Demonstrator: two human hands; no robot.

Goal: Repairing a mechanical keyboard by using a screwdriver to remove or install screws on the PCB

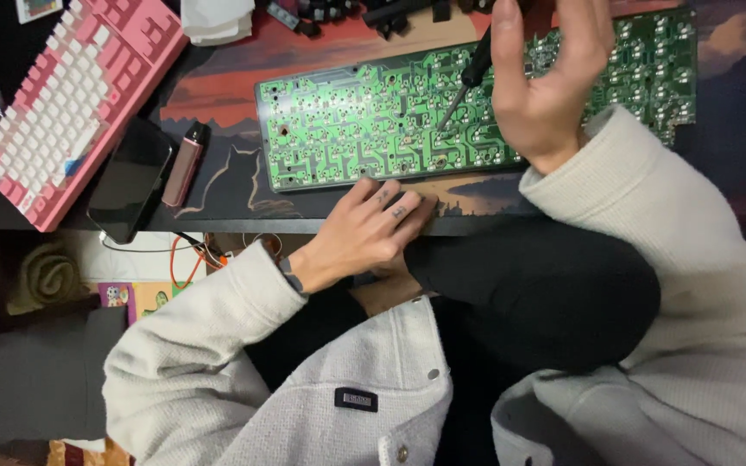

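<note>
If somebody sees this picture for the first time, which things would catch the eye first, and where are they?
The long green bare circuit board lies across the middle of the desk, and the right hand holds a black-handled screwdriver with its tip down on the board. The left hand rests at the near desk edge, and a pink and white keyboard lies slanted at the far left.

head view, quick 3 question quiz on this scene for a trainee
1. True or false: the right hand holds a screwdriver with its tip down on the green circuit board.
2. Where does the left hand rest?
A. on the pink keyboard
B. at the desk edge below the board
C. on the black phone
3. Fill in: the phone lies between the pink keyboard and a slim ____ device.

Key: 1 true; 2 B; 3 pink
</note>
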